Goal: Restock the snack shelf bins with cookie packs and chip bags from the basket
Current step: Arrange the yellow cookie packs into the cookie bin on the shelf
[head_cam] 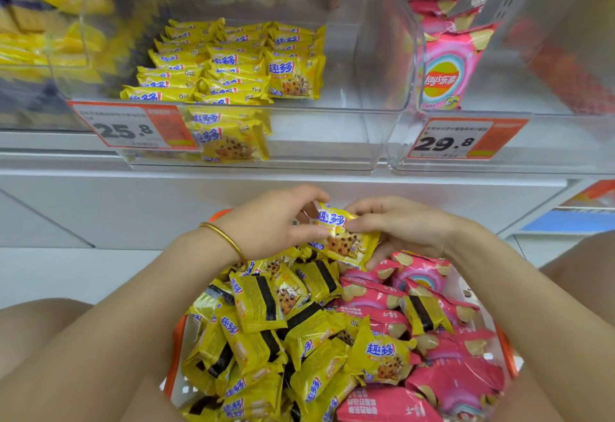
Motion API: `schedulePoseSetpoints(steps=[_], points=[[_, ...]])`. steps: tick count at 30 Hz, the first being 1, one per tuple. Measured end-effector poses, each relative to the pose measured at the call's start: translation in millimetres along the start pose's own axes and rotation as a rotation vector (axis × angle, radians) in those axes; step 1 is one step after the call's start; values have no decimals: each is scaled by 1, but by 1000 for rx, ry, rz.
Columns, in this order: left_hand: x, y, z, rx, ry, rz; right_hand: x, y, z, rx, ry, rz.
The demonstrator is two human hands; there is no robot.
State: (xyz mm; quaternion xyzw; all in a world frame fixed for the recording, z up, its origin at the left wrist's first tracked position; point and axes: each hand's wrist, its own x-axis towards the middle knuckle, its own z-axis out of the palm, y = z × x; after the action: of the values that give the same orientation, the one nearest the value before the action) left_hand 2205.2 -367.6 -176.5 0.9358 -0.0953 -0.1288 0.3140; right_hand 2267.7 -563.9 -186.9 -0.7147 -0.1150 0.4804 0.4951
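A yellow cookie pack (347, 242) is pinched at its edges by the left hand (273, 225) and the right hand (402, 228), just above the orange basket (172, 365). Pink chip bags (376, 292) and further yellow packs are heaped in the basket. More of these packs are stacked in the clear shelf bin (332, 135) above.

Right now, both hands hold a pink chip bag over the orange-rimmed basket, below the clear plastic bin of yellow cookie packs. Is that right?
Not quite. The head view shows the left hand and right hand pinching a yellow foil cookie pack, not a pink chip bag. It is over the orange-rimmed basket, below the clear plastic bin of yellow cookie packs.
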Motion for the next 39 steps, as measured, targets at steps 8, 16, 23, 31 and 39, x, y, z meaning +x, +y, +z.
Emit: schedulePoseSetpoints(steps=[8, 16, 23, 31, 39], points=[[-11, 23, -47, -423, 397, 238, -50, -80, 13, -229, 151, -328], [-8, -5, -77, 336, 879, 114, 12, -196, -11, -988, 821, -509], [-7, -8, -69, 461, 823, 23, 104, -187, -19, -1255, 738, -347], [-5, -7, -69, 443, 850, 40, 110, -182, -20, -1330, 692, -276], [-10, -7, -67, 445, 910, 135, 77, -193, -8, -1348, 855, -349]])
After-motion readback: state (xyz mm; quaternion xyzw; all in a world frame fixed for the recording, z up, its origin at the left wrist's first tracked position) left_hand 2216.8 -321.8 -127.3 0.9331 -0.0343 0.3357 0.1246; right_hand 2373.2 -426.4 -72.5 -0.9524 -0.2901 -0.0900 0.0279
